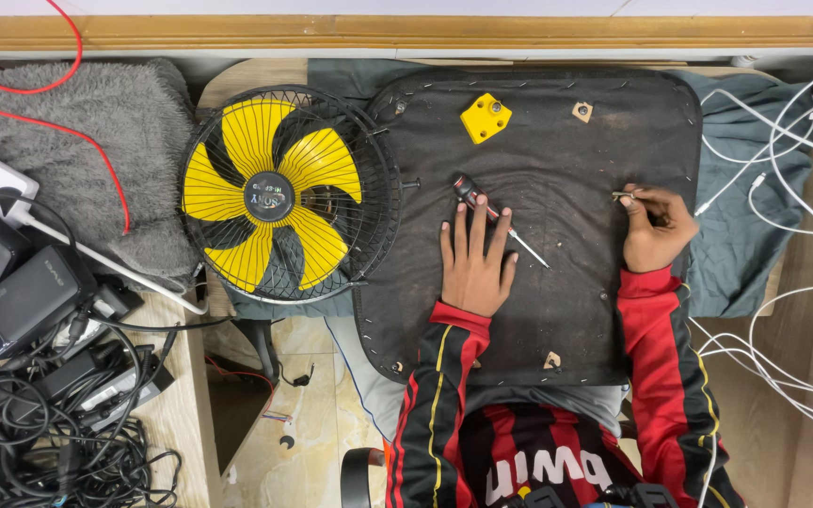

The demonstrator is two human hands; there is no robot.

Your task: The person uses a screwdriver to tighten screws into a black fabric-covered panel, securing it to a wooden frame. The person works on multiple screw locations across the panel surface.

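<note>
My left hand [474,261] lies flat on a dark worn board [557,310], fingers spread, its fingertips resting on a screwdriver [501,219] with a black and red handle. My right hand [656,229] is at the board's right side, pinching a small metal screw [622,196] between thumb and fingers. A small fan [286,193] with yellow blades inside a black wire cage lies face up to the left of the board. A yellow plastic part [486,118] sits near the board's far edge.
A grey fluffy cloth [87,141] with red wires lies at far left. Black power adapters and tangled cables [39,376] crowd the near left. White cables [783,160] run over a grey-green cloth at right. A wooden ledge [406,33] borders the far side.
</note>
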